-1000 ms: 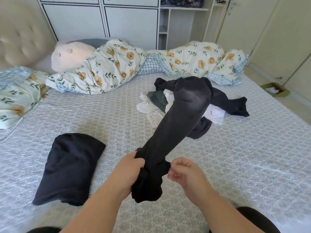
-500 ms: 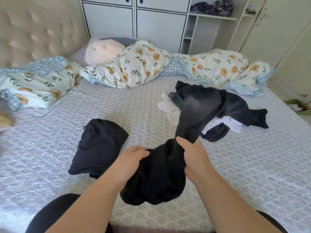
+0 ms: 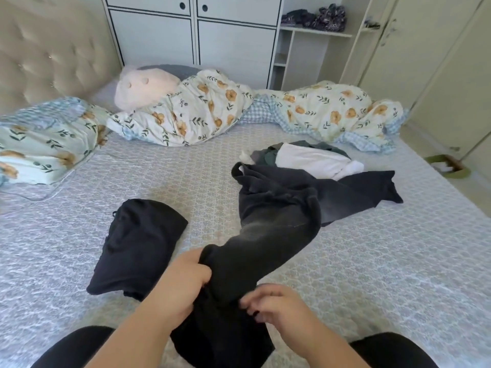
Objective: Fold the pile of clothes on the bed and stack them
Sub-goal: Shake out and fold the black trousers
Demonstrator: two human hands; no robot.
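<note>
Left hand (image 3: 186, 281) was clenched around a bunched part of the dark grey garment (image 3: 268, 235), fingers curled into the cloth near its lower end. Right hand (image 3: 276, 305) sat just beside it on the same garment, fingertips bent and touching the fabric; whether it actually pinched the cloth, cannot tell, the hand was blurred. Garment ran from the hands up and right across the bed (image 3: 398, 261), its far end lying on the sheet and touching the pile of clothes (image 3: 313, 159). Pile was mid-bed, right of centre: white and grey-green pieces, a black piece (image 3: 366, 192) spread at its near right side. A folded black garment (image 3: 138, 248) lay flat on the bed left of the hands, apart from the pile. Floral duvet (image 3: 202, 112) bunched along the far side, pink plush pillow (image 3: 144, 88) on it near the tufted headboard (image 3: 47, 54). White wardrobe (image 3: 194, 30) behind.
</note>
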